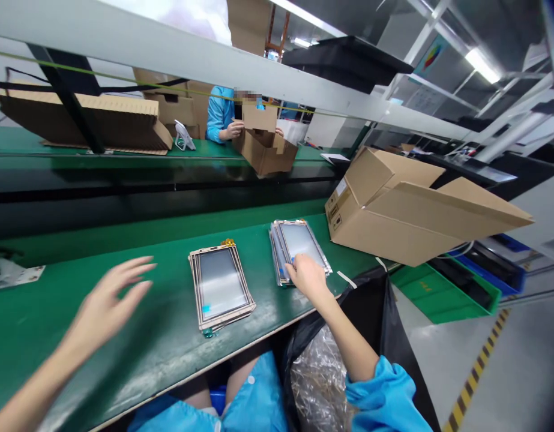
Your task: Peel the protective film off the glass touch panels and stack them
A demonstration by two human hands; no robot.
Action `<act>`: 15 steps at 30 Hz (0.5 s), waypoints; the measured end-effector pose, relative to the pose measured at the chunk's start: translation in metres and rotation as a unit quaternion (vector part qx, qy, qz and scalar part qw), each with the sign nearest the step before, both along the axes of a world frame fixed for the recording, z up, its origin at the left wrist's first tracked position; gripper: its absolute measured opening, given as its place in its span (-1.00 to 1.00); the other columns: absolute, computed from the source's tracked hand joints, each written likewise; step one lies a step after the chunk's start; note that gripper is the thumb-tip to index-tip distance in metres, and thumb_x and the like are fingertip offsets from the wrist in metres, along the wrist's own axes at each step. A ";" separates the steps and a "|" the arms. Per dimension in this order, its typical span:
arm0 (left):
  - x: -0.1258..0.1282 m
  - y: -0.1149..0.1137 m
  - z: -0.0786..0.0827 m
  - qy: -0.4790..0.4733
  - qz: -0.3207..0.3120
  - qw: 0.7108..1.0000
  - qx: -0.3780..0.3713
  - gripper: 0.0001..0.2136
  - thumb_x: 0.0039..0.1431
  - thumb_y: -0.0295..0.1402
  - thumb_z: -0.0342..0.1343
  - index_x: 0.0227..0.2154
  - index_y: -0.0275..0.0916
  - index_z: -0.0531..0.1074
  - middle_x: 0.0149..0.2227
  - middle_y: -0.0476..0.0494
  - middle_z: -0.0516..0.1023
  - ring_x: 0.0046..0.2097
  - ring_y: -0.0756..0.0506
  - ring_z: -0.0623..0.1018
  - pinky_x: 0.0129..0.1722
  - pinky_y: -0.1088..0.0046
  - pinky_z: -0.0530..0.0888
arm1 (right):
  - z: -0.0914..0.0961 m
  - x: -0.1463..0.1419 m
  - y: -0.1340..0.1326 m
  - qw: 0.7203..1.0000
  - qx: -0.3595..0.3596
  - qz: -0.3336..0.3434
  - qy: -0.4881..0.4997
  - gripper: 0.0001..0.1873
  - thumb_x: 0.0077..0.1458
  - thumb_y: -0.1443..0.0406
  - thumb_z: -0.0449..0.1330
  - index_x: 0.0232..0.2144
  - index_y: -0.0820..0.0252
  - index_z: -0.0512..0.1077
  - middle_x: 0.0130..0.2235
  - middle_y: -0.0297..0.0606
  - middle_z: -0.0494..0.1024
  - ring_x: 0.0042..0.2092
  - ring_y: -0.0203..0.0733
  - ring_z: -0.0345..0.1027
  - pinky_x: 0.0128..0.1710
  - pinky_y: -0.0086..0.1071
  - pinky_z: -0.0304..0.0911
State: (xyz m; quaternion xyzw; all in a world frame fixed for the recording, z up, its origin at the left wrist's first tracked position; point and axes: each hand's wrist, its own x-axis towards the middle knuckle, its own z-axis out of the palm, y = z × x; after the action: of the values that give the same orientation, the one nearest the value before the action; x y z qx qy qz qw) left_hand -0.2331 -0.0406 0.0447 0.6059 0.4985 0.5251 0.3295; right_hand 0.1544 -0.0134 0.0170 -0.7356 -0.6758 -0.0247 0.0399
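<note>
On the green bench [168,342], a stack of flat touch screen panels [222,279] with pale frames lies in front of me. Its top panel has a grey screen, a blue tab at the lower left and an orange flex cable at the top. To the right lies a second pile of touch screen panels [299,237], partly wrapped in clear film. My right hand [307,276] is closed at the lower edge of that pile's top panel, by its blue tab; the fingertips are partly hidden. Over the bench at left, my left hand [112,297] hangs open, holding nothing.
An open cardboard box [394,222] stands at the bench's right end. Below it are a green crate [443,294] and a black bag [394,324] holding clear plastic wrap [322,378]. Across the bench, a person in blue [221,114] handles a carton [267,153].
</note>
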 end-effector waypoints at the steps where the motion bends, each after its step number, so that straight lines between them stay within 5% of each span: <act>1: 0.030 0.014 -0.006 0.047 -0.054 0.997 0.005 -0.82 0.08 -0.32 0.20 -0.23 -0.15 0.55 -0.06 -0.02 0.53 0.01 -0.15 0.46 0.09 0.34 0.33 | 0.002 0.001 0.001 1.000 -0.009 -0.001 0.000 -0.79 0.24 0.23 0.02 -0.31 0.25 0.38 -0.26 -0.07 0.49 -0.19 -0.07 0.38 -0.33 -0.38 0.12; 4: 0.126 0.048 -0.026 0.120 -0.202 0.972 0.016 -0.78 0.16 -0.30 0.07 -0.19 -0.14 0.55 -0.08 -0.11 0.58 0.01 -0.17 0.50 0.10 0.27 0.34 | 0.006 0.004 0.003 0.999 -0.037 -0.001 0.007 -0.78 0.25 0.28 -0.03 -0.31 0.23 0.39 -0.29 -0.12 0.52 -0.25 -0.12 0.42 -0.38 -0.39 0.07; 7: 0.200 0.066 -0.046 0.168 -0.266 0.949 0.007 -0.71 0.08 -0.41 0.10 -0.11 -0.20 0.52 0.04 -0.24 0.50 0.13 -0.24 0.40 0.17 0.15 0.24 | 0.008 0.008 0.007 0.998 -0.058 0.004 0.019 -0.76 0.25 0.31 -0.06 -0.32 0.21 0.40 -0.29 -0.14 0.54 -0.28 -0.15 0.43 -0.41 -0.40 0.02; 10: 0.239 0.069 -0.063 0.209 -0.277 0.938 -0.015 -0.55 0.07 -0.46 0.08 0.08 -0.29 0.37 0.23 -0.36 0.27 0.27 -0.33 0.18 0.22 0.00 0.12 | 0.007 0.013 0.011 0.997 -0.069 0.020 0.031 -0.76 0.23 0.33 -0.05 -0.33 0.20 0.41 -0.29 -0.16 0.56 -0.29 -0.17 0.43 -0.41 -0.40 -0.01; 15: 0.261 0.071 -0.074 0.234 -0.258 0.937 -0.032 -0.58 0.22 -0.37 0.04 0.15 -0.24 0.26 0.31 -0.30 0.09 0.33 -0.29 0.02 0.25 -0.02 0.02 | 0.006 0.022 0.015 0.993 -0.085 0.048 0.058 -0.78 0.21 0.31 -0.01 -0.39 0.16 0.41 -0.36 -0.25 0.55 -0.30 -0.21 0.41 -0.43 -0.43 -0.03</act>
State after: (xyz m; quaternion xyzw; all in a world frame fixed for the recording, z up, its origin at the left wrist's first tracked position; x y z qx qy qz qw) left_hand 0.0279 0.0308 -0.0293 0.8085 0.4043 0.2497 0.3470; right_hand 0.1764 0.0020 0.0228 -0.7029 -0.7068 0.0778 0.0177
